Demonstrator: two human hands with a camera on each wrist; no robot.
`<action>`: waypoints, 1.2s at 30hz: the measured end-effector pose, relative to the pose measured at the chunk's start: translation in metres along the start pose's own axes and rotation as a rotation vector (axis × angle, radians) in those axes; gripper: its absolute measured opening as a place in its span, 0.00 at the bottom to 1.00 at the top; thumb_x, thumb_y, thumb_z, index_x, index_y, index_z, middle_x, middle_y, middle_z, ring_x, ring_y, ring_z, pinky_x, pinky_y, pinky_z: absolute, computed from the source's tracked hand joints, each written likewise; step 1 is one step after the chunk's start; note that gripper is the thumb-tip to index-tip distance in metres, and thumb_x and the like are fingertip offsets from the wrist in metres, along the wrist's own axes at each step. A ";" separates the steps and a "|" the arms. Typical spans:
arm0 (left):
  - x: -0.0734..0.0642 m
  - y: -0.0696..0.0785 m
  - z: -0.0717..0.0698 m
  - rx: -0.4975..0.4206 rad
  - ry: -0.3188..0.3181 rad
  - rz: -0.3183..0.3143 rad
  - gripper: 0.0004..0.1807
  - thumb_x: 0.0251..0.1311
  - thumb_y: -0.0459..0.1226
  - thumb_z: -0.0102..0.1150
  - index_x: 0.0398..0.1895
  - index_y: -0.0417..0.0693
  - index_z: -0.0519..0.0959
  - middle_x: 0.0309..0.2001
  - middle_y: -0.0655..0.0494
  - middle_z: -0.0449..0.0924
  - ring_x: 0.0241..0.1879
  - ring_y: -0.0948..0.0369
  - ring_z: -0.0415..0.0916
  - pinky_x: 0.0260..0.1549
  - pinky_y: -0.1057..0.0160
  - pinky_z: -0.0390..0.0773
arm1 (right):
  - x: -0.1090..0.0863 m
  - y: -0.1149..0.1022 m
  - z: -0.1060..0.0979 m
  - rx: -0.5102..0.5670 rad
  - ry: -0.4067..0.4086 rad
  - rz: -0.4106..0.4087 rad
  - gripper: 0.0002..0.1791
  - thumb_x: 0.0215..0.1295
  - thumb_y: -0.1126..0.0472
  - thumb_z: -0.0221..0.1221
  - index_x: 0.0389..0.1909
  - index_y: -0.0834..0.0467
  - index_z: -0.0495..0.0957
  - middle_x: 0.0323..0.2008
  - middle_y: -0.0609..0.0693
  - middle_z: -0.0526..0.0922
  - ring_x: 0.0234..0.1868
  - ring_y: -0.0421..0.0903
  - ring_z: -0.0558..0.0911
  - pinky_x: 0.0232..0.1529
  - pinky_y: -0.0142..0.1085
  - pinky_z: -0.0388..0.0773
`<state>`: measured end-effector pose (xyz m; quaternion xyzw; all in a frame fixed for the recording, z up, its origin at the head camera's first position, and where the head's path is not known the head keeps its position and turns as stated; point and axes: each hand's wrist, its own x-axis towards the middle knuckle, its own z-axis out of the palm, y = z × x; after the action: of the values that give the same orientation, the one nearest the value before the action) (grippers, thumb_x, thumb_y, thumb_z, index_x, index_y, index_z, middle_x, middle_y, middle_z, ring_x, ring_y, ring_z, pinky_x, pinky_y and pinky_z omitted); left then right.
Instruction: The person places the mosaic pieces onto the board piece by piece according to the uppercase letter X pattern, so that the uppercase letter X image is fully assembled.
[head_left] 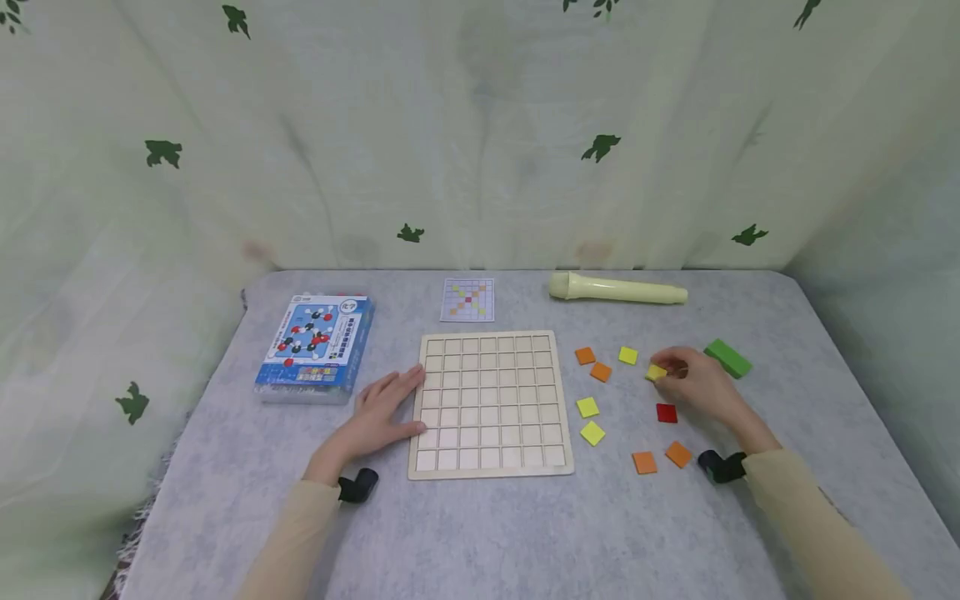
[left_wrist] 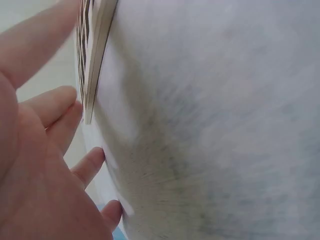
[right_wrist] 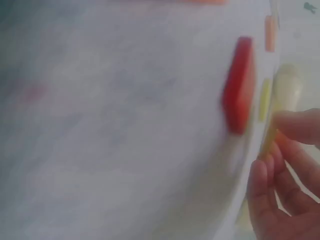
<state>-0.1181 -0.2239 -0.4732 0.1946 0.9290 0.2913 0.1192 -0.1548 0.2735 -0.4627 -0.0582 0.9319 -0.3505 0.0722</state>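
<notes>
My left hand (head_left: 384, 410) lies with fingers spread at the left edge of a wooden grid board (head_left: 489, 477), thumb and fingertips against its rim. In the left wrist view the board (left_wrist: 95, 60) shows edge-on beside those fingers. Right of the board, my right hand (head_left: 699, 383) pinches a yellow square tile (head_left: 656, 372) between thumb and fingers. Below that hand lies a red tile (head_left: 667, 413), also large in the right wrist view. Other yellow tiles (head_left: 587, 407) and several orange tiles (head_left: 644, 462) are scattered between the board and this hand.
A small pattern card (head_left: 468, 300) sits behind the board. To its right lies a pale microphone-shaped object (head_left: 622, 289). One green block (head_left: 727, 358) is just beyond the right hand. At left stands a blue boxed set (head_left: 313, 346) with molecule pictures.
</notes>
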 end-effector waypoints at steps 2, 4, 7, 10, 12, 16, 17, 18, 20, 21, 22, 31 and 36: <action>0.000 0.000 -0.001 0.001 0.002 0.006 0.45 0.58 0.46 0.65 0.75 0.45 0.53 0.75 0.51 0.48 0.71 0.42 0.40 0.60 0.36 0.36 | 0.004 -0.007 0.002 0.021 0.000 -0.037 0.17 0.60 0.69 0.61 0.50 0.67 0.76 0.47 0.61 0.78 0.45 0.56 0.76 0.48 0.50 0.75; 0.001 0.000 -0.001 0.011 -0.001 0.004 0.45 0.57 0.46 0.65 0.75 0.45 0.54 0.75 0.51 0.48 0.71 0.42 0.40 0.60 0.36 0.36 | 0.010 -0.017 0.005 0.052 -0.008 -0.088 0.16 0.60 0.69 0.61 0.50 0.67 0.77 0.47 0.61 0.79 0.45 0.55 0.77 0.49 0.50 0.75; 0.002 0.000 -0.001 0.014 -0.004 -0.005 0.46 0.57 0.46 0.66 0.74 0.44 0.54 0.75 0.51 0.48 0.71 0.42 0.39 0.60 0.36 0.36 | 0.021 -0.039 0.013 0.085 -0.039 -0.144 0.16 0.60 0.69 0.62 0.49 0.65 0.77 0.46 0.58 0.79 0.45 0.54 0.77 0.49 0.48 0.75; 0.002 0.001 0.000 0.001 -0.009 -0.016 0.45 0.57 0.46 0.66 0.74 0.44 0.55 0.75 0.51 0.48 0.71 0.43 0.39 0.60 0.36 0.36 | 0.033 -0.066 0.026 0.108 -0.074 -0.205 0.15 0.59 0.69 0.63 0.48 0.64 0.78 0.46 0.56 0.79 0.45 0.52 0.77 0.49 0.46 0.76; 0.002 0.002 0.000 -0.009 -0.011 -0.021 0.45 0.56 0.45 0.66 0.74 0.44 0.55 0.75 0.51 0.48 0.71 0.43 0.38 0.60 0.36 0.36 | 0.041 -0.083 0.036 0.117 -0.100 -0.271 0.15 0.58 0.70 0.63 0.47 0.65 0.78 0.45 0.56 0.80 0.45 0.51 0.77 0.48 0.44 0.76; 0.001 0.004 -0.001 -0.025 -0.014 -0.029 0.45 0.57 0.45 0.66 0.74 0.44 0.55 0.75 0.51 0.48 0.71 0.43 0.38 0.60 0.36 0.35 | 0.058 -0.113 0.061 0.150 -0.156 -0.381 0.14 0.56 0.70 0.65 0.45 0.65 0.80 0.42 0.54 0.80 0.44 0.50 0.78 0.46 0.41 0.77; 0.001 0.005 -0.001 -0.028 -0.014 -0.030 0.45 0.57 0.45 0.66 0.74 0.44 0.55 0.75 0.51 0.48 0.71 0.43 0.38 0.60 0.36 0.35 | 0.062 -0.119 0.068 0.157 -0.173 -0.398 0.14 0.56 0.69 0.65 0.45 0.65 0.80 0.42 0.53 0.80 0.43 0.49 0.78 0.46 0.40 0.76; 0.001 0.005 -0.001 -0.027 -0.014 -0.032 0.45 0.57 0.45 0.66 0.74 0.44 0.55 0.75 0.51 0.48 0.71 0.43 0.38 0.60 0.36 0.35 | 0.067 -0.126 0.075 0.162 -0.187 -0.410 0.14 0.56 0.69 0.65 0.45 0.65 0.80 0.41 0.52 0.81 0.43 0.48 0.78 0.46 0.38 0.76; 0.000 0.006 -0.002 -0.030 -0.014 -0.036 0.45 0.56 0.45 0.66 0.74 0.44 0.55 0.75 0.51 0.48 0.71 0.43 0.38 0.60 0.36 0.36 | 0.075 -0.137 0.089 0.161 -0.221 -0.422 0.14 0.57 0.68 0.65 0.45 0.64 0.80 0.41 0.51 0.80 0.43 0.47 0.78 0.45 0.36 0.76; 0.000 0.006 -0.002 -0.031 -0.013 -0.039 0.45 0.56 0.45 0.66 0.74 0.44 0.55 0.75 0.51 0.48 0.71 0.42 0.38 0.60 0.36 0.36 | 0.079 -0.143 0.096 0.154 -0.232 -0.436 0.13 0.57 0.68 0.65 0.44 0.64 0.80 0.40 0.51 0.80 0.42 0.47 0.78 0.45 0.36 0.76; 0.000 0.006 -0.002 -0.032 -0.013 -0.041 0.45 0.56 0.45 0.66 0.74 0.44 0.55 0.75 0.50 0.48 0.71 0.42 0.38 0.60 0.35 0.36 | 0.083 -0.149 0.103 0.148 -0.243 -0.441 0.13 0.57 0.68 0.65 0.44 0.64 0.80 0.40 0.51 0.80 0.42 0.46 0.78 0.45 0.35 0.75; -0.001 0.006 -0.002 -0.032 -0.019 -0.057 0.45 0.57 0.45 0.66 0.74 0.44 0.55 0.75 0.51 0.48 0.71 0.41 0.38 0.60 0.35 0.36 | 0.106 -0.190 0.152 0.016 -0.299 -0.485 0.10 0.58 0.70 0.62 0.41 0.62 0.81 0.37 0.50 0.80 0.39 0.43 0.76 0.43 0.32 0.73; 0.000 0.007 -0.002 -0.042 -0.013 -0.052 0.45 0.57 0.44 0.66 0.74 0.44 0.56 0.74 0.50 0.49 0.71 0.41 0.39 0.60 0.35 0.36 | 0.107 -0.204 0.163 -0.074 -0.294 -0.514 0.12 0.55 0.73 0.60 0.41 0.63 0.81 0.37 0.51 0.80 0.38 0.44 0.75 0.44 0.34 0.72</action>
<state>-0.1166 -0.2195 -0.4675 0.1695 0.9267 0.3063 0.1368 -0.2193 -0.0015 -0.4589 -0.3449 0.8783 -0.3111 0.1131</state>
